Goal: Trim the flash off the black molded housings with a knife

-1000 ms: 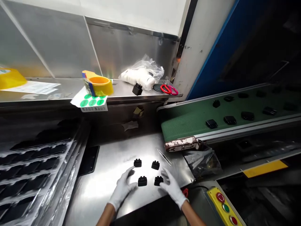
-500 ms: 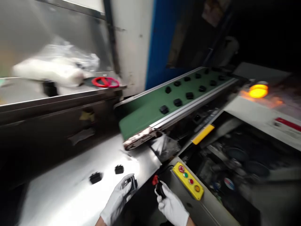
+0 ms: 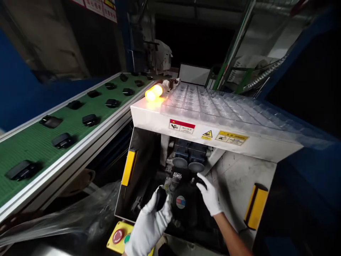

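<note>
My left hand (image 3: 151, 222), in a white glove, is raised at the lower middle. Its thumb and fingers are closed around a small black plastic part (image 3: 160, 199). My right hand (image 3: 209, 193), also gloved, reaches into the open front of the machine (image 3: 229, 138). Thumb and forefinger curve around a dark piece that looks like another black part, hard to tell from the dark background. Just left of the right hand is a black housing with a round red and blue label (image 3: 180, 202). Two dark round discs (image 3: 188, 164) sit above it.
A green conveyor belt (image 3: 80, 131) carrying several black parts runs along the left. Clear plastic trays (image 3: 213, 103) lie on the machine top beside a lit orange lamp (image 3: 153, 92). Yellow guards (image 3: 129, 168) flank the opening. A yellow button box (image 3: 117, 236) is below.
The view has swung right, from the metal table and conveyor end to the machine front. My right hand has moved forward into the machine opening. My left hand still holds a black part.
</note>
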Tool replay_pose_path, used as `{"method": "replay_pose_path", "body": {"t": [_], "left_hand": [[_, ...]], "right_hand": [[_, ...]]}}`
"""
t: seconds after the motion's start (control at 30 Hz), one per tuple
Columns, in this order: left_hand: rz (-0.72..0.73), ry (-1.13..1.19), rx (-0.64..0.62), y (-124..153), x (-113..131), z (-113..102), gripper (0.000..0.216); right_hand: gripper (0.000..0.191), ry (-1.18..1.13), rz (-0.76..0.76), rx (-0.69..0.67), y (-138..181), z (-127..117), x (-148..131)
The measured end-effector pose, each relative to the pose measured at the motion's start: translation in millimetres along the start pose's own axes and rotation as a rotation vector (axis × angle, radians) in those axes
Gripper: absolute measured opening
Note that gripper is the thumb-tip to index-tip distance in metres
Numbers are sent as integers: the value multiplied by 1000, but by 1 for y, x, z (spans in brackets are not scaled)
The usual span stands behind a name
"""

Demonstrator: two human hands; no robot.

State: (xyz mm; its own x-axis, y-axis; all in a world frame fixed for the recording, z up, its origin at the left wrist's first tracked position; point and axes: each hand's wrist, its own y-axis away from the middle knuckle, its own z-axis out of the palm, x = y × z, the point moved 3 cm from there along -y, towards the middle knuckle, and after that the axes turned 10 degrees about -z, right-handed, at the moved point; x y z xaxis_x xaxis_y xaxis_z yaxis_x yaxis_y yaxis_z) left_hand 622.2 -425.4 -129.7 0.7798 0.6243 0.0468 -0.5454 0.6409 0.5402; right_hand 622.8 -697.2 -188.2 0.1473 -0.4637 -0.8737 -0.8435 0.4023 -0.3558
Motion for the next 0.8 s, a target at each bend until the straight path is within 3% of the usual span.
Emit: {"method": "replay_pose_path", "body": {"t": [0.07, 0.17, 0.37, 0.5, 0.57, 0.67, 0.73, 0.8], "left_hand": [[-105, 87, -21, -2, -5, 25, 23], [-216, 200, -41, 1, -10, 45, 32], [-249, 303, -113, 1, -18, 61, 38], [-224, 268, -112, -3, -22, 68, 40], [-155, 174, -73, -1, -22, 66, 38], [75, -201, -41, 17, -14, 54, 35], [167, -429, 15, 40, -11, 36, 34], [196, -497, 142, 68, -13, 9, 33]], "right_hand": [[38, 63, -64, -56, 1, 5, 15], [36, 128, -199, -131, 2, 9, 28], [31, 181, -455, -155, 1, 5, 50], [29, 223, -542, -163, 10, -1, 58], [30, 243, -573, -176, 12, -9, 53], [30, 262, -602, -174, 4, -10, 36], [31, 227, -566, -160, -9, 14, 22], [35, 128, -517, -197, -18, 69, 3]]}}
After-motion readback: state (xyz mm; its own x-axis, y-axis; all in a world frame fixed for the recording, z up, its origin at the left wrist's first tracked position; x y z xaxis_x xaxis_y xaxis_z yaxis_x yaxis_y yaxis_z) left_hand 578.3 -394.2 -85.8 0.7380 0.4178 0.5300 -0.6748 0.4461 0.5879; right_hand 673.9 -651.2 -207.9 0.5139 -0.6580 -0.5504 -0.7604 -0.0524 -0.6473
